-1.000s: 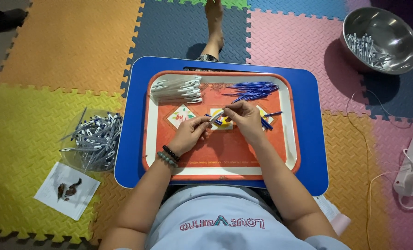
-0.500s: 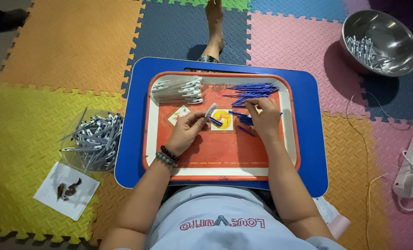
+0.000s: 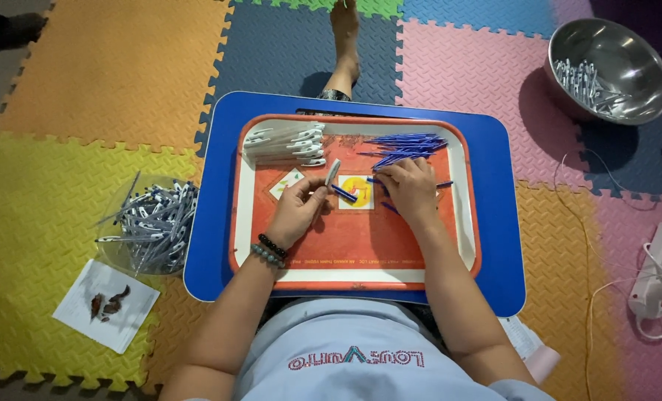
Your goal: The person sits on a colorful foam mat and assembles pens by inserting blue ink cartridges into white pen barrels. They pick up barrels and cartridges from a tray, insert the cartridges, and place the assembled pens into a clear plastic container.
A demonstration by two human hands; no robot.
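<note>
Now the left hand (image 3: 295, 212) has come a little up and toward the middle of the orange tray (image 3: 361, 256); its grip is closed on a white pen barrel (image 3: 332, 171), with a blue piece (image 3: 343, 193) just beside the fingers. Half a second ago the right hand (image 3: 409, 189) was a bit higher; it now lies flat by the pile of blue refills (image 3: 405, 145), fingers bent down on them. Whether it pinches one, I cannot tell. So one pen seems to be in assembly, and the next blue part is being picked.

Around: a stack of white barrels (image 3: 286, 145) at the tray's top left, a blue lap bench (image 3: 494, 223) under the tray, a clear bowl of finished pens (image 3: 153, 223) on the left, a steel bowl (image 3: 609, 70) far right. Nothing stands between the hands and the parts.
</note>
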